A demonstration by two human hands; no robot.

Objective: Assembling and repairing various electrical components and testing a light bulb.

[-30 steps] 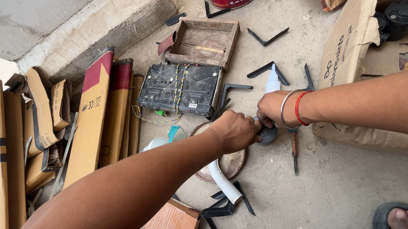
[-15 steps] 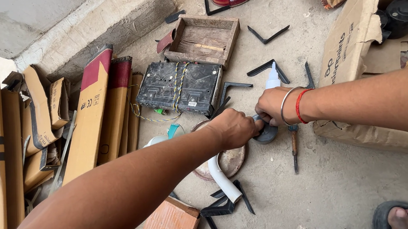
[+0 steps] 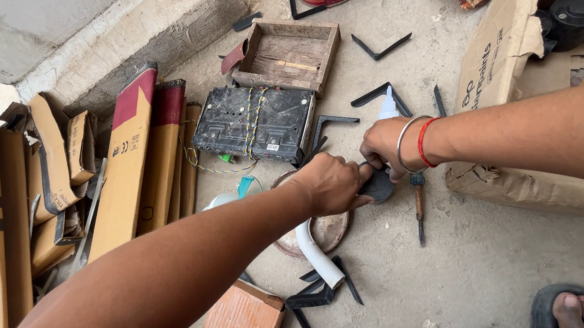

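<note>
Both hands meet over a small dark round part [image 3: 379,186], roughly disc-shaped, held just above the concrete floor [image 3: 494,259]. The left hand [image 3: 331,182] has its fingers curled tight around the near side of the part; the right hand [image 3: 382,148] grips the far side, fingers closed over it, with a metal bangle and a red thread [image 3: 424,142] at the wrist. Compared with a second ago, the hands sit in nearly the same spot and the grip looks unchanged (any twist of the part is too slight to tell), so the work on it seems to be in progress rather than finished.

Just beneath the right hand, a screwdriver [image 3: 418,202] with a wooden handle lies on the floor, untouched. A white tube nozzle [image 3: 387,104] shows behind the right hand. Below the left hand are a rusty round lid [image 3: 322,232] and a bent white pipe [image 3: 315,252].

Farther out: a black battery [image 3: 254,124] bound with cord, a shallow wooden box [image 3: 290,54], black angle brackets [image 3: 381,47] scattered about, flattened cardboard boxes [image 3: 126,170] at left, a torn carton [image 3: 506,64] at right, and a sandalled foot [image 3: 574,305] in the lower right corner.
</note>
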